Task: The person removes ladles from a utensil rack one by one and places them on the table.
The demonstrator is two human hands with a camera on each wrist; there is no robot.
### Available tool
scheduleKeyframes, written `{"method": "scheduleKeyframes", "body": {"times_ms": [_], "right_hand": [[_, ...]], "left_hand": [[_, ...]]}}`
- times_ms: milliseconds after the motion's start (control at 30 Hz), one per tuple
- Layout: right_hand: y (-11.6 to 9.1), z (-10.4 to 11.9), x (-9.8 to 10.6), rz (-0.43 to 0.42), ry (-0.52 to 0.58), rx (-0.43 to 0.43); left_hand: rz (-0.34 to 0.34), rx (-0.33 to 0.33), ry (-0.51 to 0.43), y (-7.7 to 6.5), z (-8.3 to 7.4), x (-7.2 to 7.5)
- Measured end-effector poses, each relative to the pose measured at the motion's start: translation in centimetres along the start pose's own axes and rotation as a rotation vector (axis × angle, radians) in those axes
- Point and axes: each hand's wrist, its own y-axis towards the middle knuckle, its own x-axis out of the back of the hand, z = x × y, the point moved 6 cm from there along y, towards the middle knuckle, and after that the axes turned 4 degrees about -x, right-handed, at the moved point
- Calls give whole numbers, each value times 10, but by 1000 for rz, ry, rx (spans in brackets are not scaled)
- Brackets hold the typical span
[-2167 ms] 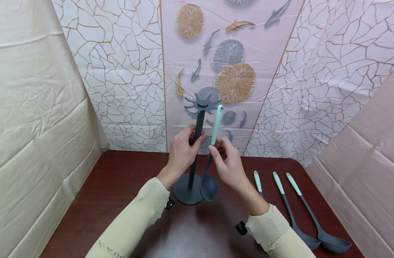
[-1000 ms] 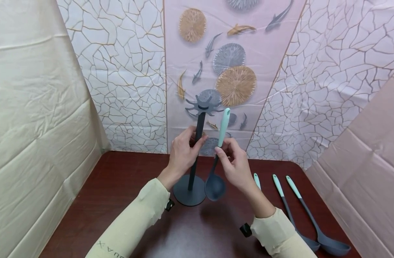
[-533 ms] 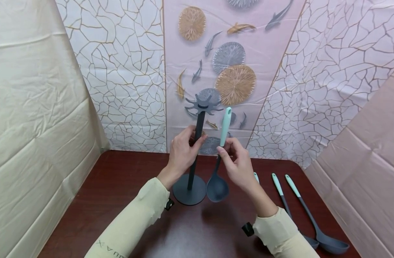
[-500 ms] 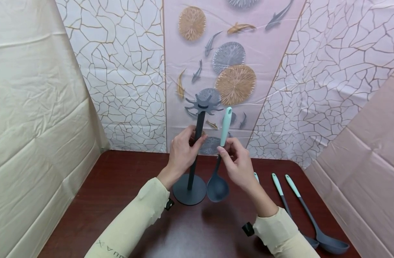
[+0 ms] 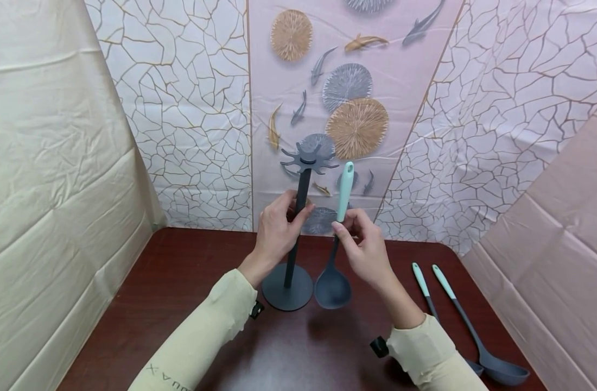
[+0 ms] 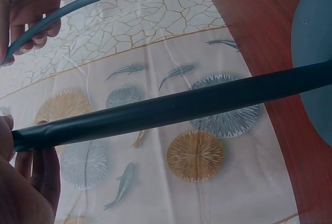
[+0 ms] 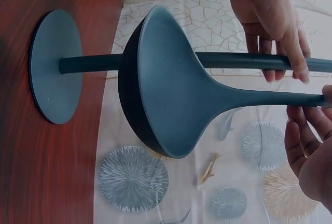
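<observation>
In the head view my left hand [image 5: 277, 228] grips the post of a dark grey utensil stand [image 5: 287, 288], between thumb and fingers. The stand has a round base on the table and a ring of curved hooks at its top. My right hand [image 5: 364, 244] pinches a dark grey ladle [image 5: 334, 288] where its mint-green handle meets the grey neck. The ladle hangs upright, bowl down, just right of the stand and apart from the post. In the right wrist view the ladle's bowl [image 7: 171, 89] covers part of the post [image 7: 93, 64].
Two more mint-handled utensils lie on the right of the dark red table [image 5: 191, 293]: one with a scoop-like head [image 5: 503, 369], and one [image 5: 420, 279] partly hidden by my right sleeve. Patterned cloth [image 5: 181, 119] hangs behind the table, with pale cloth on both sides.
The right hand has moved right with the ladle, away from the stand's post. A third mint handle on the table is now hidden behind the right arm. The left hand keeps its grip.
</observation>
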Motion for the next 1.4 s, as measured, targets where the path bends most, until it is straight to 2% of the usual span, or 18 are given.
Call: {"method": "scheduleKeyframes", "body": {"times_ms": [400,1000,1400], "right_hand": [[1,-11,5,-7,-15,-50],[1,-32,14,27,-68,-126],[-3,-43,14,44,-49,-157]], "left_hand": [[-8,-8,11,1,-1,0],[-6,-1,2,0,1,0],[-7,-7,-7,-1,1,0]]}}
